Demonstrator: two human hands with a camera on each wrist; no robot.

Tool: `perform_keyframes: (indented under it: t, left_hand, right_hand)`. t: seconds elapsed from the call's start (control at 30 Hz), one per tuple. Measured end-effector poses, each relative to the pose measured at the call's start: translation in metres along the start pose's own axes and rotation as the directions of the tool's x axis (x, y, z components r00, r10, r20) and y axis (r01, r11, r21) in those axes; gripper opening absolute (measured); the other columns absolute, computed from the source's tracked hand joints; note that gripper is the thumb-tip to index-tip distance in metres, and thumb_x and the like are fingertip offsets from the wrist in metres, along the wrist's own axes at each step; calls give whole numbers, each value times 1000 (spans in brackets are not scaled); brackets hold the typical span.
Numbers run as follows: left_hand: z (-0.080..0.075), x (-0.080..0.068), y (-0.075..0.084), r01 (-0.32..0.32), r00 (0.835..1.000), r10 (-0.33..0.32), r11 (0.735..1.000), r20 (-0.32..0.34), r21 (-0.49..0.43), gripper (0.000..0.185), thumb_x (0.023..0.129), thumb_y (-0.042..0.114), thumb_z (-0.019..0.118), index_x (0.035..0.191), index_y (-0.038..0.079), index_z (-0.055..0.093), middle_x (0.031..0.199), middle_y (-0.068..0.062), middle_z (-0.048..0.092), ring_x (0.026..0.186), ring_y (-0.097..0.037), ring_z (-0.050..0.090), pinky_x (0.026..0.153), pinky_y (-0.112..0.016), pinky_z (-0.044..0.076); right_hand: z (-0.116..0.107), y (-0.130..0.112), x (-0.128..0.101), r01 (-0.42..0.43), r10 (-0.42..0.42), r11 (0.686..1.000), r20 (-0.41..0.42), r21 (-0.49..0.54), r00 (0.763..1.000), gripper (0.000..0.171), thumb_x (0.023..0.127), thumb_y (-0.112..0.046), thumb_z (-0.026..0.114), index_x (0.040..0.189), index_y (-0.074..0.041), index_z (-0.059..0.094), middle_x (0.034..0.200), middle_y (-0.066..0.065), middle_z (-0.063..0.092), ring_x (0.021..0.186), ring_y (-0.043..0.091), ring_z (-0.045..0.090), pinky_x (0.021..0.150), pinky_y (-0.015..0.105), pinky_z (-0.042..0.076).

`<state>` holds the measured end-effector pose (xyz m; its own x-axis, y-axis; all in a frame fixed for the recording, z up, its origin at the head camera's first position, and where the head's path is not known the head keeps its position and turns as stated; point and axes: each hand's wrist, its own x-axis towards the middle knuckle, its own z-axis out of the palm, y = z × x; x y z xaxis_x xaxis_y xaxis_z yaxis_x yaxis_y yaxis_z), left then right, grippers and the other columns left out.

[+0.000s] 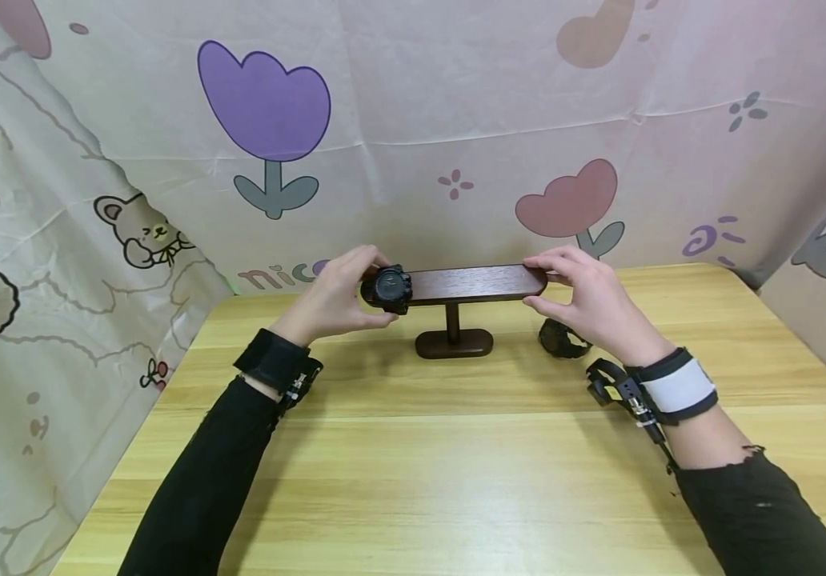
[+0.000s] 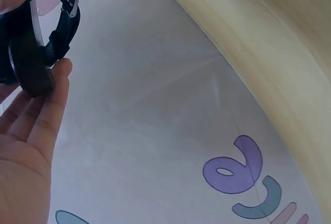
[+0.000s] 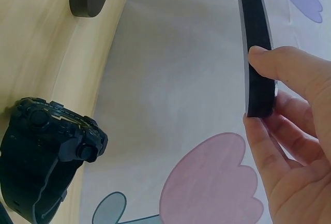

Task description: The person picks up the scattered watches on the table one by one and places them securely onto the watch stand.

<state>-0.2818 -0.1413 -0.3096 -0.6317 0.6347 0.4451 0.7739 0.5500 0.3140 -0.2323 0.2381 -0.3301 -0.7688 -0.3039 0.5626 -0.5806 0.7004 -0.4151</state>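
Observation:
A dark wooden watch stand (image 1: 474, 283) with a T-shaped post and oval base stands near the back of the table. Around the left end of its bar hangs a black wristwatch (image 1: 392, 289), dial toward me, its strap and buckle (image 2: 70, 6) showing behind in the left wrist view. My left hand (image 1: 344, 294) grips that end of the bar, thumb at the watch's lower edge. With thumb and fingers, my right hand (image 1: 579, 292) pinches the bar's right end. A second black watch (image 3: 51, 151) lies on the table below my right hand.
The light wooden table (image 1: 427, 480) ends at a printed cloth backdrop (image 1: 413, 96) close behind the stand. Another stretch of patterned cloth (image 1: 60, 320) runs along the left side. The stand's oval base (image 1: 454, 343) rests on the tabletop.

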Motion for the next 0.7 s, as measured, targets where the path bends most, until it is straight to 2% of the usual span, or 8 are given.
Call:
perform_keyframes:
  t: [0.17, 0.37, 0.7]
  left_hand:
    - [-1, 6, 4, -1, 1000, 0, 1000, 30, 30, 65, 72, 24, 99, 121, 6, 60, 115, -8, 65, 102, -22, 65, 92, -41, 60]
    - [-1, 15, 8, -31, 998, 27, 997, 63, 65, 65, 72, 26, 98, 119, 6, 59, 115, -9, 66, 102, -23, 65, 90, -42, 60]
    - [6, 27, 14, -68, 994, 61, 994, 92, 81, 64, 72, 30, 98, 116, 7, 56, 117, -8, 66, 102, -22, 64, 91, -41, 59]
  right_hand:
    - [1, 0, 0, 0, 0, 1000, 4, -5, 1000, 48, 86, -3, 88, 131, 1, 72, 126, 15, 69, 110, 32, 74, 100, 50, 60]
    - [1, 0, 0, 2, -2, 1000, 4, -7, 1000, 47, 87, -3, 88, 131, 1, 72, 126, 16, 69, 111, 32, 73, 100, 50, 60]
    - [1, 1, -1, -4, 4, 1000, 6, -3, 1000, 48, 87, -3, 88, 132, 0, 72, 127, 14, 68, 110, 31, 73, 100, 50, 60]
